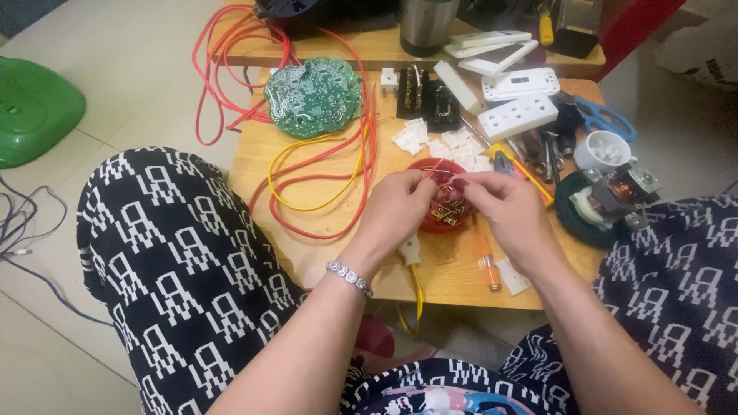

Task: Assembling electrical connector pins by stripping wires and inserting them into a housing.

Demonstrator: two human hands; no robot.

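My left hand (396,209) and my right hand (503,207) meet above a small red bowl (446,223) of brass metal parts on a low wooden table (323,253). Both pinch the end of a thin red wire (433,170) between their fingertips. A beaded bracelet (348,277) sits on my left wrist. Red and yellow wires (323,180) loop across the table to the left of my hands. A soldering iron with a pale handle (410,250) lies under my left hand.
A round green circuit board (314,96) lies at the back left. White socket plates (516,115), small white connectors (430,142), blue scissors (603,117), a white cup (601,150), a coil part (615,196) and an orange screwdriver (486,261) crowd the right. A green stool (31,107) stands left.
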